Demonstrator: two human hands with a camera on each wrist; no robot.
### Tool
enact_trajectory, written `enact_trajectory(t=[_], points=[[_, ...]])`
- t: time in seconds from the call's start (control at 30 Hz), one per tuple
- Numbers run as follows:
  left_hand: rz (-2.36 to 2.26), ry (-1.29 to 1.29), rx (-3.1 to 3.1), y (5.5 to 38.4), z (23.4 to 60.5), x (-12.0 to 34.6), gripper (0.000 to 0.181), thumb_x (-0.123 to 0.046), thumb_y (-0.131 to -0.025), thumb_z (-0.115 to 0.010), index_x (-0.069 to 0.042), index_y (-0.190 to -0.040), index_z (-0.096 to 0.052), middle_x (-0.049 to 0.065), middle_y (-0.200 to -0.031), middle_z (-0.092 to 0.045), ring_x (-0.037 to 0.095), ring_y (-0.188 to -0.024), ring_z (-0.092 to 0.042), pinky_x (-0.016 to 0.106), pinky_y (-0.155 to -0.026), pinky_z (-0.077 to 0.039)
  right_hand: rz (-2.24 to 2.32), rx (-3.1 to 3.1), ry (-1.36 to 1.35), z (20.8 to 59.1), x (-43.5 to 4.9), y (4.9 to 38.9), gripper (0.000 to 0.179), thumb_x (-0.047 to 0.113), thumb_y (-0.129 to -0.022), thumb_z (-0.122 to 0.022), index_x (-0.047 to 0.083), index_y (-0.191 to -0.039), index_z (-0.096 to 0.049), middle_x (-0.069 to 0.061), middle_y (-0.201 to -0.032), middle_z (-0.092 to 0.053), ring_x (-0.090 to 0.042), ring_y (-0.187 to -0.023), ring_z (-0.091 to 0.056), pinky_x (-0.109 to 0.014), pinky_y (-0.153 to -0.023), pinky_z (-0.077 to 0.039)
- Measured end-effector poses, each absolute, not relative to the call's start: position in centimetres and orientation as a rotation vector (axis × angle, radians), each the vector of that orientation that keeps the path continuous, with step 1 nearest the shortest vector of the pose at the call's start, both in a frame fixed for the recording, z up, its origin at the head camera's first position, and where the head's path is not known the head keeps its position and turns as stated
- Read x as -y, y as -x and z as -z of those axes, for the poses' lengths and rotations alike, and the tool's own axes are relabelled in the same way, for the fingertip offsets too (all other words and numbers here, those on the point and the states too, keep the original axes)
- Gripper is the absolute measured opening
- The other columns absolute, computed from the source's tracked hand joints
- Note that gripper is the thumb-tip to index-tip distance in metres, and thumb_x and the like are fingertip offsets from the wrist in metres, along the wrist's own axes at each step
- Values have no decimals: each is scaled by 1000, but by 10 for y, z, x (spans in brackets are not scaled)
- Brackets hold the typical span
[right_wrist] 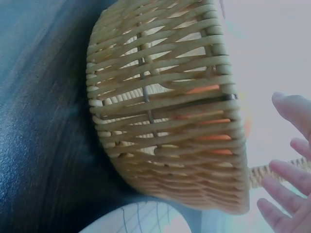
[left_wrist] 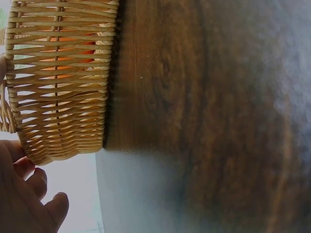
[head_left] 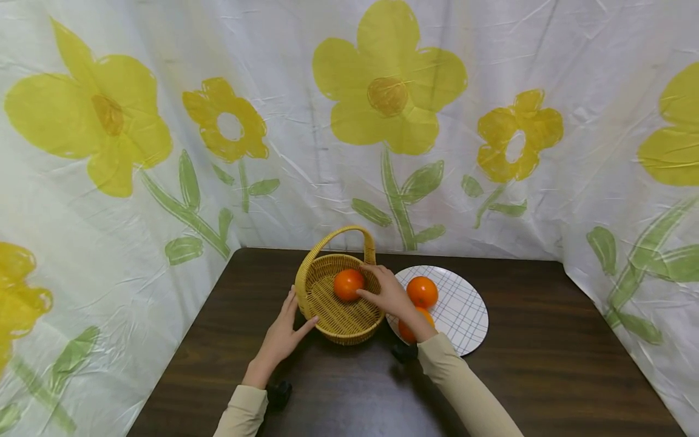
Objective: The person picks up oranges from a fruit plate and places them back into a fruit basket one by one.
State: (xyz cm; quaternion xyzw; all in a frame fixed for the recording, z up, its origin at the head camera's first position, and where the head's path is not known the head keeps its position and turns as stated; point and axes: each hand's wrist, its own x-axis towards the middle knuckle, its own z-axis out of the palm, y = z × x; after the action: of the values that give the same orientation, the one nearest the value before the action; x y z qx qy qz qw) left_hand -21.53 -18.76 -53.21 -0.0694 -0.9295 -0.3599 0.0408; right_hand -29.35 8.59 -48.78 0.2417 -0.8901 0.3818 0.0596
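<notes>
Left grip (head_left: 280,337) and right grip (head_left: 390,294), fingers apart, flank the basket (head_left: 344,335), the right partly hiding the nearest fruit (head_left: 408,332).

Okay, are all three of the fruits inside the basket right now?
No, one fruit is in the basket, while the other two fruits are on the plate.
</notes>
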Motion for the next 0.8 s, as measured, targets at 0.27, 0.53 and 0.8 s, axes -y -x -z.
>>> enact_trajectory(t=[0.27,0.53,0.8], points=[[1094,211,2848,216,533,187,82,-60,-86,-50,-41,-147,0,-7,-156,4,35,-133,-33,59,-93,-39,-1148,2661,-751,487,-97,294,59,34,-84,-69,15,-136,-48,-11,-130,-50,-31,-117,-49,-50,-93,-43],[1095,219,2848,215,531,187,81,-59,-87,-51,-40,-147,-1,-7,-156,4,35,-133,-33,59,-93,-39,-1223,2639,-729,484,-107,291,59,32,-84,-69,12,-136,-48,-13,-129,-52,-32,-119,-47,-53,-96,-40],[1096,229,2843,213,530,187,81,-58,-87,-51,-40,-147,-1,-7,-156,3,35,-133,-34,59,-93,-39,-1253,2654,-673,484,-118,285,61,37,-85,-67,12,-136,-47,-9,-131,-50,-29,-122,-46,-51,-98,-38]])
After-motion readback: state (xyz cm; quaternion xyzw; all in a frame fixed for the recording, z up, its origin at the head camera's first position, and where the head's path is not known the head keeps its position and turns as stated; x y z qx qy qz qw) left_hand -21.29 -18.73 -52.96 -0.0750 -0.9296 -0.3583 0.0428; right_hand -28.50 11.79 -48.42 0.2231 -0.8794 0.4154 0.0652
